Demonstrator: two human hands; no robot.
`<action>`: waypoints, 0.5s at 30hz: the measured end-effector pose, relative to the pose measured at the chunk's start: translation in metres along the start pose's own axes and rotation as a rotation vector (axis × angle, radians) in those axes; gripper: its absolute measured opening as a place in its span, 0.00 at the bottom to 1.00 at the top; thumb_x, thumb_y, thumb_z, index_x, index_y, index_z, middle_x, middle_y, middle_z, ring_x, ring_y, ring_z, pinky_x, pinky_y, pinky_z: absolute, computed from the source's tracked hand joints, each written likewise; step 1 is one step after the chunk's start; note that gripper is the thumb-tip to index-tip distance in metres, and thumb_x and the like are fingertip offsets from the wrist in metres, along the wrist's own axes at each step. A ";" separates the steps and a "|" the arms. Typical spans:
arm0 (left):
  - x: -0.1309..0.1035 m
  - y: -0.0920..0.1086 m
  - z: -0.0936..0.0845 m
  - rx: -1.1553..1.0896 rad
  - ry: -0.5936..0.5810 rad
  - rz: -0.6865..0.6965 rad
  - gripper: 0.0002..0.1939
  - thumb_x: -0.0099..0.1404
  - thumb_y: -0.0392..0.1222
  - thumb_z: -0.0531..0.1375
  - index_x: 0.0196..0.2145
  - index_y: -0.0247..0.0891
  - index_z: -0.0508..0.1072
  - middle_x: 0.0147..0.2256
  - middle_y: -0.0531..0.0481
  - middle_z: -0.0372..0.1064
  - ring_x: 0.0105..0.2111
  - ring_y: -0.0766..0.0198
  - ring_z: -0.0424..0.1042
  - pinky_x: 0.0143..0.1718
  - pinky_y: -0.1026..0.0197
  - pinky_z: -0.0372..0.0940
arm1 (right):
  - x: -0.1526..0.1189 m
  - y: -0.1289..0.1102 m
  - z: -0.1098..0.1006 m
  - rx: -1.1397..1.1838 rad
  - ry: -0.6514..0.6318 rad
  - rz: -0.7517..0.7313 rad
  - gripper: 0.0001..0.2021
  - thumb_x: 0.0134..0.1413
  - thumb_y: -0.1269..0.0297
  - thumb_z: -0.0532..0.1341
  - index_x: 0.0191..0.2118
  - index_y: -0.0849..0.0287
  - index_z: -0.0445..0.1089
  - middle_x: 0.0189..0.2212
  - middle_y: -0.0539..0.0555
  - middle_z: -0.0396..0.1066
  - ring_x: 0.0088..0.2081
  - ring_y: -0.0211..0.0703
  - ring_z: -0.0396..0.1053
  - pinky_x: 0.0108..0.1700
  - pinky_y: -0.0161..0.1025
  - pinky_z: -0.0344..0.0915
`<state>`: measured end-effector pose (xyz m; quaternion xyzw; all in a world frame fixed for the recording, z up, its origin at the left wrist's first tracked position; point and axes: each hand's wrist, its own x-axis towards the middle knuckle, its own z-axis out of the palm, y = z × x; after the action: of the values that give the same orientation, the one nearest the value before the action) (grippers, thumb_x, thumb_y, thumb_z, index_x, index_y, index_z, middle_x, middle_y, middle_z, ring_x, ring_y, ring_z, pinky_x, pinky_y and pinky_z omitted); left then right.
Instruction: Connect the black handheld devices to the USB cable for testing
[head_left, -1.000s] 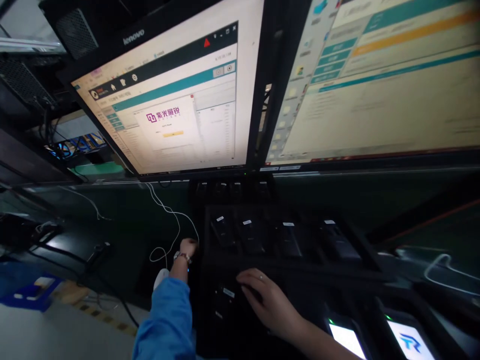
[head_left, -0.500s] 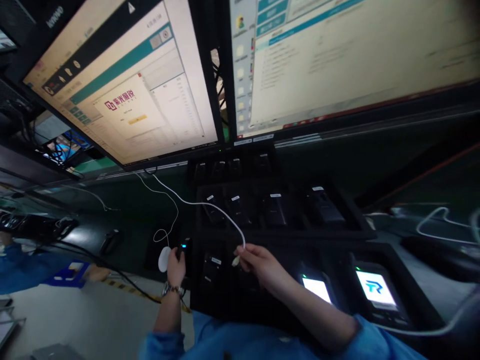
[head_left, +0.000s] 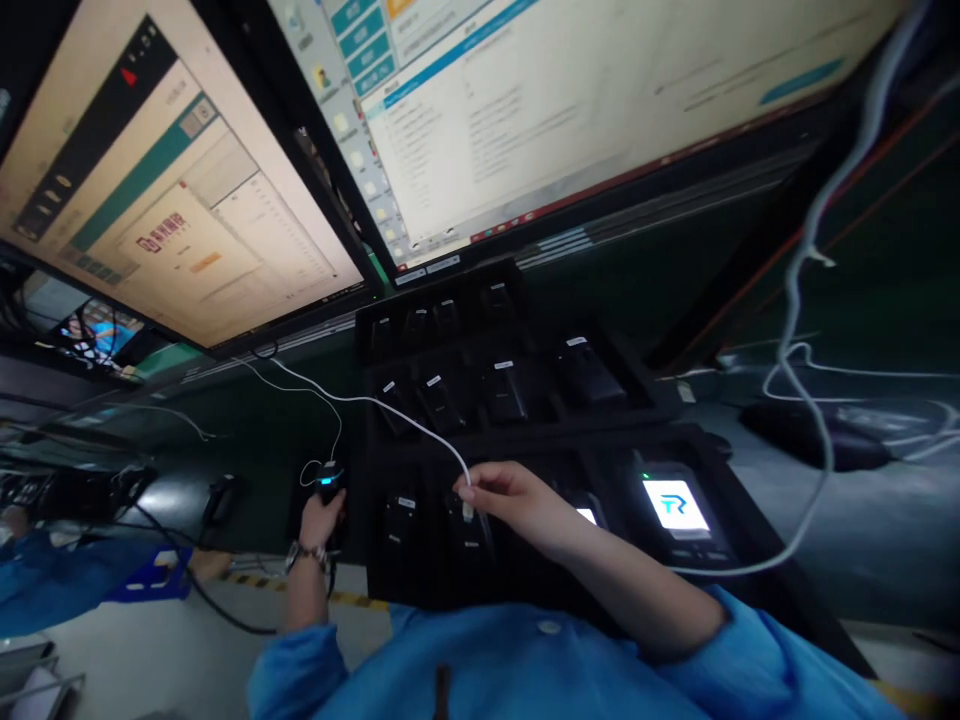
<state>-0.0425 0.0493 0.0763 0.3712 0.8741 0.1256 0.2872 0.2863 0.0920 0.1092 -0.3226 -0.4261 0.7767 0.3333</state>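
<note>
My right hand (head_left: 506,492) pinches the plug end of a white cable (head_left: 390,408) just above a dark phone (head_left: 469,528) in the front row of a black tray (head_left: 375,545). The cable runs back and left toward the left monitor (head_left: 161,190). At the tray's left edge my left hand (head_left: 321,515), with a watch on the wrist, grips a small black device (head_left: 328,478) that shows a blue light. Another dark phone (head_left: 400,522) lies between my two hands. To the right, a phone with a lit white screen (head_left: 673,505) sits in the same row.
A second black tray (head_left: 637,400) behind holds several dark phones. Two lit monitors hang overhead, the right one (head_left: 570,100) the larger. White cables (head_left: 814,330) dangle at the right. Someone's blue sleeve (head_left: 52,580) shows at the far left near a blue bin (head_left: 154,585).
My view has swung up and left. My right hand has brought the cable plug down closer to the front-row phone. My left hand stays on the small black device.
</note>
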 end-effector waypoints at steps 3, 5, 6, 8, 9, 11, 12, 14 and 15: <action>-0.047 0.010 -0.014 -0.132 -0.053 0.084 0.26 0.59 0.64 0.54 0.30 0.35 0.71 0.27 0.46 0.74 0.28 0.61 0.73 0.32 0.60 0.68 | 0.008 -0.001 0.002 0.031 0.005 -0.017 0.22 0.37 0.43 0.69 0.27 0.60 0.73 0.22 0.47 0.66 0.27 0.35 0.61 0.33 0.36 0.57; -0.080 0.020 -0.010 -0.198 -0.171 0.119 0.27 0.54 0.66 0.57 0.29 0.36 0.71 0.25 0.47 0.73 0.26 0.61 0.73 0.31 0.60 0.68 | 0.014 0.000 0.005 0.042 0.001 -0.036 0.23 0.37 0.42 0.69 0.27 0.60 0.72 0.21 0.47 0.66 0.26 0.35 0.60 0.32 0.36 0.57; -0.094 0.025 -0.004 -0.212 -0.236 0.120 0.27 0.52 0.66 0.58 0.27 0.36 0.71 0.24 0.48 0.72 0.25 0.62 0.72 0.29 0.60 0.67 | 0.016 0.001 0.006 0.039 -0.008 -0.042 0.23 0.38 0.42 0.69 0.27 0.60 0.72 0.22 0.47 0.66 0.26 0.35 0.60 0.32 0.36 0.57; -0.111 0.032 0.010 -0.186 -0.305 0.116 0.25 0.52 0.65 0.59 0.24 0.37 0.69 0.21 0.49 0.70 0.23 0.63 0.71 0.28 0.60 0.66 | 0.020 0.005 0.008 0.028 -0.021 -0.045 0.23 0.38 0.42 0.68 0.26 0.60 0.72 0.21 0.47 0.66 0.26 0.35 0.60 0.32 0.36 0.57; -0.114 0.035 0.016 -0.160 -0.308 0.114 0.24 0.52 0.64 0.59 0.23 0.38 0.68 0.21 0.50 0.69 0.22 0.63 0.70 0.28 0.60 0.66 | 0.021 0.007 0.009 0.021 -0.025 -0.043 0.23 0.38 0.42 0.68 0.26 0.60 0.72 0.21 0.47 0.66 0.26 0.35 0.60 0.31 0.36 0.57; -0.114 0.036 0.024 -0.114 -0.283 0.110 0.23 0.54 0.63 0.58 0.23 0.38 0.68 0.21 0.50 0.69 0.23 0.62 0.71 0.28 0.60 0.65 | 0.023 0.010 0.008 0.012 -0.023 -0.041 0.22 0.38 0.42 0.68 0.25 0.60 0.72 0.20 0.47 0.66 0.25 0.35 0.60 0.31 0.36 0.56; -0.113 0.036 0.025 -0.100 -0.275 0.107 0.22 0.54 0.63 0.57 0.23 0.39 0.68 0.21 0.49 0.69 0.23 0.62 0.71 0.27 0.60 0.65 | 0.024 0.011 0.007 0.012 -0.021 -0.044 0.22 0.38 0.42 0.68 0.25 0.60 0.72 0.20 0.47 0.66 0.25 0.35 0.60 0.31 0.36 0.56; -0.111 0.036 0.020 -0.076 -0.270 0.098 0.22 0.55 0.62 0.57 0.22 0.39 0.68 0.20 0.49 0.69 0.23 0.61 0.71 0.27 0.60 0.64 | 0.025 0.012 0.005 0.011 -0.015 -0.049 0.22 0.38 0.43 0.68 0.25 0.60 0.72 0.20 0.46 0.66 0.24 0.34 0.60 0.31 0.36 0.56; -0.112 0.037 0.016 -0.063 -0.268 0.099 0.22 0.55 0.62 0.57 0.21 0.39 0.68 0.19 0.49 0.69 0.23 0.60 0.71 0.27 0.60 0.64 | 0.025 0.013 0.004 0.010 -0.012 -0.051 0.22 0.38 0.43 0.68 0.25 0.60 0.72 0.20 0.46 0.66 0.24 0.35 0.60 0.31 0.36 0.57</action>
<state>0.0509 -0.0057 0.1246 0.4180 0.8043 0.1163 0.4061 0.2656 0.1044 0.0945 -0.3052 -0.4326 0.7718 0.3521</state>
